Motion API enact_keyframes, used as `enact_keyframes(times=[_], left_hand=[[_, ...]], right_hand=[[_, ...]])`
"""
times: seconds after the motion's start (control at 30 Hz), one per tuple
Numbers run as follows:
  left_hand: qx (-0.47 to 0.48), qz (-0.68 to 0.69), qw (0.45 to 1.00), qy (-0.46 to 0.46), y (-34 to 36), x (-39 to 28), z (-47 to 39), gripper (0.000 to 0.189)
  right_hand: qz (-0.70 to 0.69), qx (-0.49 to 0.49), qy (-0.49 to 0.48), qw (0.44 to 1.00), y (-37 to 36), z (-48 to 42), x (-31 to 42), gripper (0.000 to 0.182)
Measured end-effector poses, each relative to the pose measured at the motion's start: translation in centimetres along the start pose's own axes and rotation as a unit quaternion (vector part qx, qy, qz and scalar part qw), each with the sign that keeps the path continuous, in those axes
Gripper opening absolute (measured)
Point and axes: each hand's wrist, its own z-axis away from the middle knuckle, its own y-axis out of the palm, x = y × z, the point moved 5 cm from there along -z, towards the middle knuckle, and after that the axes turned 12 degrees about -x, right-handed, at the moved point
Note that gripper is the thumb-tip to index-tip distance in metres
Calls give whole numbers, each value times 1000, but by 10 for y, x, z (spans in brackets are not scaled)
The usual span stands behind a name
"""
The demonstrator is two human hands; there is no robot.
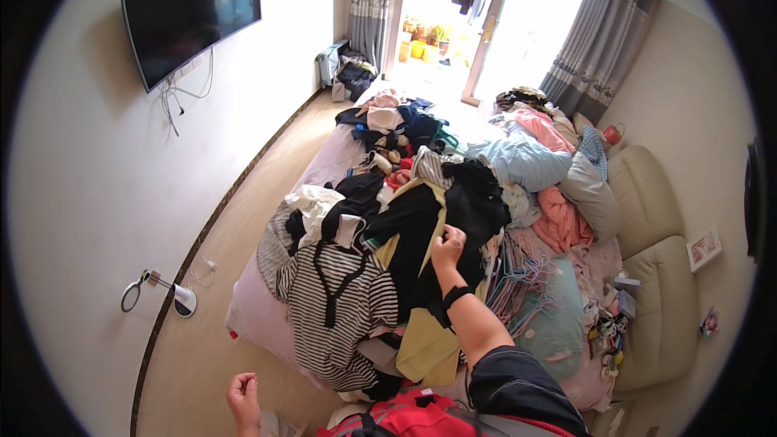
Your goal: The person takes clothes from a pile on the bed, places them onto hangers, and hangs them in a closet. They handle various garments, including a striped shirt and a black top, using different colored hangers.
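Observation:
My right hand point(448, 246), with a black band on the wrist, is over the clothes heaped on the bed. Its fingers are bent beside a yellow and black garment point(419, 212); whether they grip any cloth cannot be made out. Left of it lies a black-and-white striped top point(334, 315) with a black neck trim. Yellow cloth point(430, 346) spreads nearer to me. Low at the left, my left hand point(244, 399) hangs beside the bed with curled fingers and nothing visible in it. To the right of my right forearm lies a tangle of pastel clothes hangers point(525, 276).
Bedding with a blue quilt point(519, 158) is piled at the right, against a padded beige headboard point(658, 303). A white desk lamp point(183, 301) stands on the floor at the left. A television point(194, 15) hangs on the wall. Beyond the bed is a glazed door point(485, 30).

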Motion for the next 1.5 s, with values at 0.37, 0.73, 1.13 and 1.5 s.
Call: enact_keyframes(times=[0.37,0.73,1.13,1.5], left_hand=[[8,-51,998,19,34,-6,70,11],[-30,-47,997,44,47,-41,124,10],[183,-46,974,128,153,-129,108,17],[370,61,851,367,268,-249,197,35]], right_hand=[[139,155,142,968,-43,-92,-104,46],[-280,96,245,923,-40,-137,-134,26],[-619,269,148,723,-255,-209,86,25],[-659,402,171,613,-353,-116,180,33]])
